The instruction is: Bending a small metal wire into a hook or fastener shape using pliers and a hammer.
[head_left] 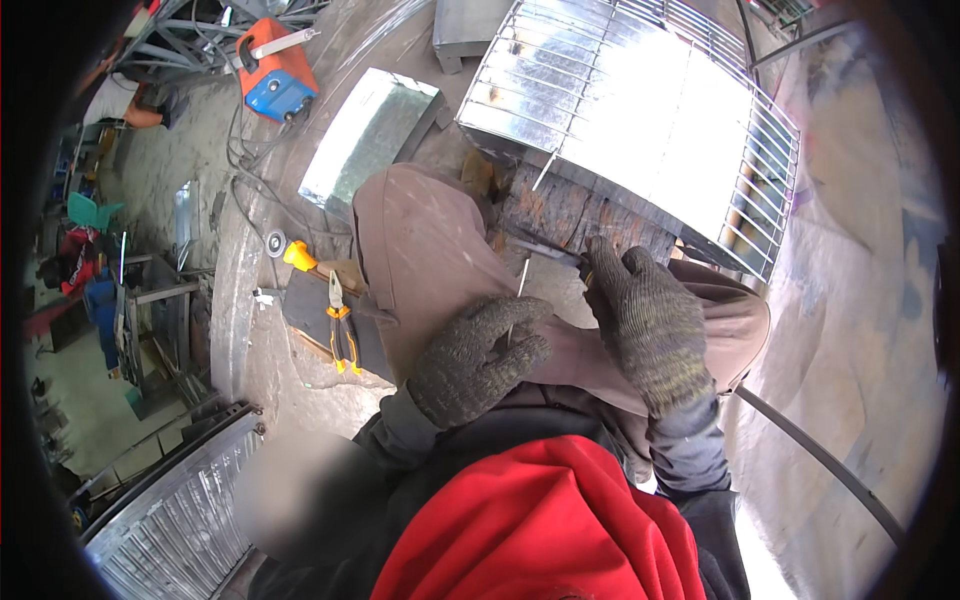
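Observation:
My left hand (482, 355), in a dark knitted glove, is closed around a thin pale metal rod (522, 280) that points up and away over my lap. To its right, my gloved right hand (648, 325) grips a dark narrow tool (545, 248), whose flat end reaches left; its exact kind is hidden by the fingers. Just beyond stands a worn wooden block (580, 212). Above it lies a shiny sheet metal panel (640, 120) with a wire grid (762, 205) on and around it.
Pliers (342, 325) with yellow-orange handles lie left of my knee, near a yellow-bodied grinder (298, 256). Farther off are a shiny metal box (370, 135) and an orange-and-blue machine (278, 80) with cables. A ribbed metal panel (180, 510) stands at lower left.

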`<state>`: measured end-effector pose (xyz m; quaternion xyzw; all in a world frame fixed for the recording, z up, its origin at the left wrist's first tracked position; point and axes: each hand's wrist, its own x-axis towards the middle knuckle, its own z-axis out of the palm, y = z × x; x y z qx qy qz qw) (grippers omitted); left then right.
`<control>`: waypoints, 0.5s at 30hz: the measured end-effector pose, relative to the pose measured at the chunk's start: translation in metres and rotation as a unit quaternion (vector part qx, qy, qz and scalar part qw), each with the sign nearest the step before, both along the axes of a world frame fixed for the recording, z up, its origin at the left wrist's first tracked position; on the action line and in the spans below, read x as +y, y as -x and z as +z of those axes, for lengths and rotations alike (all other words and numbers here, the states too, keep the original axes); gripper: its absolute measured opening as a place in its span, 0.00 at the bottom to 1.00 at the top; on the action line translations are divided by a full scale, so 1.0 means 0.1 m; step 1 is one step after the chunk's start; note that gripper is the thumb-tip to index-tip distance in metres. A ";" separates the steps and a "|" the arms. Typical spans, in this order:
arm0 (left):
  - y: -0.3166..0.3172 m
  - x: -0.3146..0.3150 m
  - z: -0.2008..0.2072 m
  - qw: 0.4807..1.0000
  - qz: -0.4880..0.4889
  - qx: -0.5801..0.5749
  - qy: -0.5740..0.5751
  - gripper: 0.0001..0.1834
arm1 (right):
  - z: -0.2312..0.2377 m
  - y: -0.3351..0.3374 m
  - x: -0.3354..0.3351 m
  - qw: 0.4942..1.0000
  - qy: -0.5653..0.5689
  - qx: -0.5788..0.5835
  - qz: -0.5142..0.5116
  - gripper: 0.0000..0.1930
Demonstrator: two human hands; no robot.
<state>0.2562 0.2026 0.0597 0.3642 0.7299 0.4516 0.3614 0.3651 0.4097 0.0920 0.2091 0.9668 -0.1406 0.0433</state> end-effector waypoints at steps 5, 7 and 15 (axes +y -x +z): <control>0.03 -0.04 -0.06 0.999 -0.021 0.010 -0.027 0.21 | -0.66 0.01 0.07 0.996 -0.050 0.023 -0.065 0.28; 0.03 -0.04 -0.07 0.994 -0.047 0.071 -0.062 0.21 | -0.86 0.08 0.09 0.988 -0.115 0.096 -0.031 0.29; 0.07 0.01 0.02 0.997 -0.004 -0.080 0.005 0.27 | -0.83 -0.09 0.09 0.981 0.021 0.171 -0.091 0.27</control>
